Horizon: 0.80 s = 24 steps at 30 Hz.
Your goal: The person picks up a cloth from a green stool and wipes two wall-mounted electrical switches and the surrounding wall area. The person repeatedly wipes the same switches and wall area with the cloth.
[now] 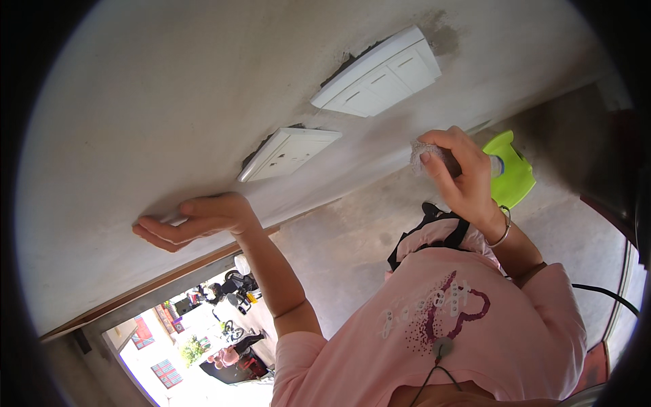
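Note:
My right hand (465, 173) is closed around a scrubbing pad (424, 152) with a pale grey, fibrous edge and a dark brown part beside it; my fingers hide the rest. The pad is near the wall; whether it touches cannot be told. My left hand (198, 221) holds nothing visible. Its fingers are slightly curled and apart from the thumb, close to the pale plaster wall (142, 127). Above that hand is a white socket plate (292, 152). Further up to the right is a white switch panel (381, 76) with three rockers. Dark, ragged gaps show along both plates' edges.
A lime-green plastic seat (513, 175) stands on the concrete floor (330, 254) beyond my right hand, with a clear and blue object (497, 166) partly hidden there. Through the doorway at lower left are a person (226, 356), a bicycle (233, 331) and motorbikes (241, 295).

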### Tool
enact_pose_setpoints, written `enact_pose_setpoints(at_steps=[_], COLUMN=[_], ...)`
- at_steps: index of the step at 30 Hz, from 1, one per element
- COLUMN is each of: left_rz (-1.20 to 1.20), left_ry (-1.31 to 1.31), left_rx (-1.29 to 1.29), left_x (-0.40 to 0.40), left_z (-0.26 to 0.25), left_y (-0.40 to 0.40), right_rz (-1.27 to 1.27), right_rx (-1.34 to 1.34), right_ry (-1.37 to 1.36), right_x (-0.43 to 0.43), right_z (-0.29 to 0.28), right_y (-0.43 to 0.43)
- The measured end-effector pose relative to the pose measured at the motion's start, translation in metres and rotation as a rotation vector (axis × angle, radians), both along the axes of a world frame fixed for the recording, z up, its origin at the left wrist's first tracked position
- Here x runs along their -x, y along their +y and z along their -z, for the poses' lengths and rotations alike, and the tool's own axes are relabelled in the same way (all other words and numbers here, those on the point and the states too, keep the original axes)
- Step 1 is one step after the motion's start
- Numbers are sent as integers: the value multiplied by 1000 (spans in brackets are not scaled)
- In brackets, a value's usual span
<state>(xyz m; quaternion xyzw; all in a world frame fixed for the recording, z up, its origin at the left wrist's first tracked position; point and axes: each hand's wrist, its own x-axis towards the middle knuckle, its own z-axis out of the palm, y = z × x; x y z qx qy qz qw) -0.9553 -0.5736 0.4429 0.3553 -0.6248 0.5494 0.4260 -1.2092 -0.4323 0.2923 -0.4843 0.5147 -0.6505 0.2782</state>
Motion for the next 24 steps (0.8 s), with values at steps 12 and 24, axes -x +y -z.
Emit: enact_pose_setpoints(at_steps=[12, 24], left_rz=[70, 87], left_ry=[-69, -101], left_rx=[-52, -25], left_x=[-6, -3], left_z=[2, 0], left_y=[-3, -2], right_rz=[328, 366], right_rx=[461, 451], right_ry=[272, 266], right_x=[-62, -63], right_z=[-61, -53], right_y=[-60, -59])
